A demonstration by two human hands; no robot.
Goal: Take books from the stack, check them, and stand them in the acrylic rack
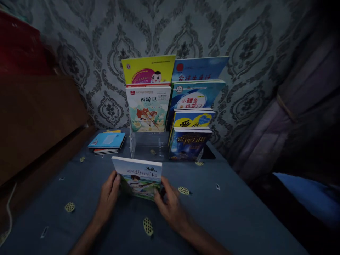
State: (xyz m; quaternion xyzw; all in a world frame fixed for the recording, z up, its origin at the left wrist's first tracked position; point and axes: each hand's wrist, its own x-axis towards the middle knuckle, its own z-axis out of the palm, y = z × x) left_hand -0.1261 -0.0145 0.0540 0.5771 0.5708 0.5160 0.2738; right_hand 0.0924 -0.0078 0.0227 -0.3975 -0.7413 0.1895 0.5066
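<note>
Between my hands a thin picture book [140, 180] is held tilted up above the table, its cover showing a figure on green grass under a blue sky. My left hand [109, 191] grips its left edge, and my right hand [168, 200] grips the right edge with the thumb on the front cover. Just behind it stands a clear plastic book rack [148, 145] with an unfilled front tier on the left. A white-covered book [149, 109] and a yellow book [148, 69] lean in the tiers above.
On the rack's right side stand a dark blue book [188, 145], a yellow-and-blue book [193, 118] and larger blue books [198, 95]. A small stack of books [107, 141] lies at the left on the dark tablecloth [106, 230]. A brown box [37, 120] borders the left; a curtain [281, 95] hangs right.
</note>
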